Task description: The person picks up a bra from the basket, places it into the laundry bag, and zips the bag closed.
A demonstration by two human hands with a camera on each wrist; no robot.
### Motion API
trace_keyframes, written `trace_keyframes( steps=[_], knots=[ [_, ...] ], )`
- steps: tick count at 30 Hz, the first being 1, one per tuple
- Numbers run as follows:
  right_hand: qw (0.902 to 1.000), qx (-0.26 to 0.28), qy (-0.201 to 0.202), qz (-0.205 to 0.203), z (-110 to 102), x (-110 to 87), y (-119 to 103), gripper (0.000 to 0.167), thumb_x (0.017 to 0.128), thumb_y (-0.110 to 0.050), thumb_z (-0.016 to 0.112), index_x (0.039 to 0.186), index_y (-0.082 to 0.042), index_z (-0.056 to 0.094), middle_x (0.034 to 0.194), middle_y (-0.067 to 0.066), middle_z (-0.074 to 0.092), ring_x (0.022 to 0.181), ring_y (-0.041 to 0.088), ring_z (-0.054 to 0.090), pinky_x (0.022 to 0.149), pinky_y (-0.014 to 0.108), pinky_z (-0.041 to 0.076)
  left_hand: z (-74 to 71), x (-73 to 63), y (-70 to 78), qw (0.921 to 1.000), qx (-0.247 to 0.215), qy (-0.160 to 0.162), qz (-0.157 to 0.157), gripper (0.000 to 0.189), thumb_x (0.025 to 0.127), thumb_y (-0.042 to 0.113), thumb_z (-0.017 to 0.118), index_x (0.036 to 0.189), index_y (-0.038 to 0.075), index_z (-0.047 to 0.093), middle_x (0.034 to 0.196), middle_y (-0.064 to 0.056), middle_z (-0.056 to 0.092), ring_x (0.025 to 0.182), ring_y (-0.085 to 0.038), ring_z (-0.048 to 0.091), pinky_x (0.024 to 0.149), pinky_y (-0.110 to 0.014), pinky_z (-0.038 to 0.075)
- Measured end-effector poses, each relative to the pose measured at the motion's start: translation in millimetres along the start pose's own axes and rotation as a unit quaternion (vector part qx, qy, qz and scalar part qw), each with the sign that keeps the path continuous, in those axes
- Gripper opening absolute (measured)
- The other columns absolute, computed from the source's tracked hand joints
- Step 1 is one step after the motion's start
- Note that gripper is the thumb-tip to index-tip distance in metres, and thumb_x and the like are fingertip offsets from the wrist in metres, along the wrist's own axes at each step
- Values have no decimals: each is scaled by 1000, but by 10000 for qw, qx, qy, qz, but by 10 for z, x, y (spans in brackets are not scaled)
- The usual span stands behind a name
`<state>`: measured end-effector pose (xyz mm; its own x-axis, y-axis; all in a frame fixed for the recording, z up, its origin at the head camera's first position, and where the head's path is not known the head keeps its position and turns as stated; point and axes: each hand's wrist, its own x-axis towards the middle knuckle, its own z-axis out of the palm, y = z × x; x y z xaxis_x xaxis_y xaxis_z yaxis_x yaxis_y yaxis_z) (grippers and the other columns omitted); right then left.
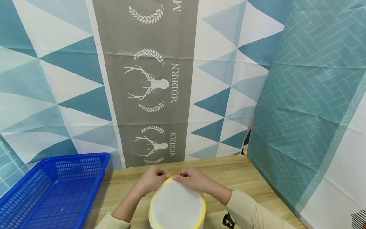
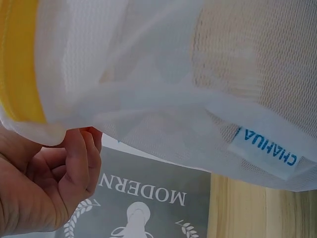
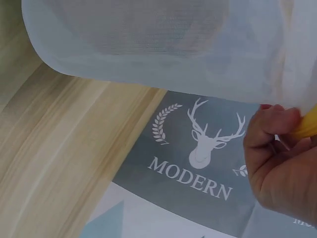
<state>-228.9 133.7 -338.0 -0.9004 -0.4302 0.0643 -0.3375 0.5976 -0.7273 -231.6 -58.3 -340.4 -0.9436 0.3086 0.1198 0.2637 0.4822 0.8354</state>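
A white mesh laundry bag (image 1: pixel 178 205) with yellow trim stands at the near middle of the table, its round pale top facing up. At the far side of its rim, my left hand (image 1: pixel 152 180) pinches the yellow edge. Close beside it, my right hand (image 1: pixel 195 180) pinches the same edge between thumb and curled fingers. The left wrist view shows the bag's mesh side with a blue-lettered CHAHUA label (image 2: pixel 267 152). In the right wrist view, yellow trim (image 3: pixel 308 124) runs into the right hand's grip. The fingers partly hide what lies between them.
A blue plastic basket (image 1: pixel 104 165) with perforated walls stands at the left. Behind the wooden table (image 1: pixel 228 168) hangs a patterned cloth (image 1: pixel 148 117), with a green one (image 1: pixel 303 111) along the right. A small black object (image 1: pixel 228 220) lies by the right sleeve.
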Motion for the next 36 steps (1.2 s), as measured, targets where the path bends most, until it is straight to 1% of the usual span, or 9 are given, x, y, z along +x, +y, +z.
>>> trace_keyframes(
  steps=[3, 6, 10, 14, 17, 24, 27, 31, 36],
  knots=[
    [9996, 270, 37, 18, 8, 13, 33, 28, 94, -33, 54, 91, -11, 71, 81, -1, 61, 62, 8, 53, 53, 23, 46, 2, -3, -4, 10000, -54, 1, 9, 14, 88, 10, 61, 84, 1, 70, 71, -4, 64, 61, -12, 54, 54, -27, 46],
    [9989, 456, 47, -14, 16, 19, 61, 27, 95, -30, 53, 90, -10, 71, 79, -1, 61, 57, 8, 53, 49, 22, 46, 4, -14, -3, 9999, -100, 69, 26, 13, 88, 10, 61, 85, 0, 70, 71, -4, 64, 62, -12, 54, 54, -26, 46],
    [9982, 591, 32, -65, 21, 16, 82, 27, 95, -30, 53, 88, -10, 70, 75, -1, 61, 53, 7, 52, 47, 22, 45, 20, -16, -4, 9998, -120, 167, 7, 13, 88, 10, 61, 85, 1, 70, 69, -4, 62, 61, -12, 52, 53, -25, 45],
    [9976, 697, 5, -46, 20, 15, 92, 27, 96, -29, 53, 87, -9, 70, 71, -1, 60, 52, 8, 52, 47, 22, 45, 24, -10, -12, 9998, -146, 161, -21, 12, 88, 9, 61, 84, 1, 70, 69, -3, 61, 61, -12, 51, 52, -24, 44],
    [9975, 699, 5, -53, 16, 16, 101, 28, 96, -29, 53, 86, -9, 70, 70, -1, 59, 52, 8, 52, 47, 23, 46, 18, -8, -18, 9997, -176, 145, -28, 13, 89, 9, 61, 85, 1, 70, 69, -3, 61, 60, -11, 51, 51, -24, 44],
    [9982, 597, 87, -26, -3, 13, 120, 28, 95, -30, 53, 86, -10, 70, 71, -1, 59, 52, 8, 51, 46, 23, 45, 5, -23, -50, 9990, -365, 72, -232, 13, 90, 9, 59, 89, 0, 68, 69, -3, 60, 56, -11, 53, 48, -24, 47],
    [9980, 632, 77, -26, -4, 8, 121, 29, 95, -30, 53, 86, -10, 71, 69, -2, 59, 51, 8, 51, 46, 22, 45, 4, -28, -48, 9991, -360, 98, -180, 13, 90, 8, 59, 88, 0, 69, 68, -2, 60, 56, -10, 53, 48, -24, 47],
    [9975, 698, 79, 11, 6, 2, 114, 30, 96, -30, 53, 82, -9, 69, 66, -3, 55, 50, 7, 49, 45, 21, 42, 7, -26, -44, 9994, -290, 149, -69, 12, 89, 7, 59, 87, 0, 69, 67, -1, 60, 56, -10, 52, 48, -23, 45],
    [9983, 579, 6, -39, 10, 15, 106, 29, 96, -32, 52, 86, -11, 69, 69, -3, 55, 55, 8, 49, 48, 21, 42, 23, -25, -33, 9996, -204, 169, -43, 12, 89, 8, 60, 86, 2, 70, 69, -2, 62, 60, -12, 52, 51, -24, 45]
  ],
)
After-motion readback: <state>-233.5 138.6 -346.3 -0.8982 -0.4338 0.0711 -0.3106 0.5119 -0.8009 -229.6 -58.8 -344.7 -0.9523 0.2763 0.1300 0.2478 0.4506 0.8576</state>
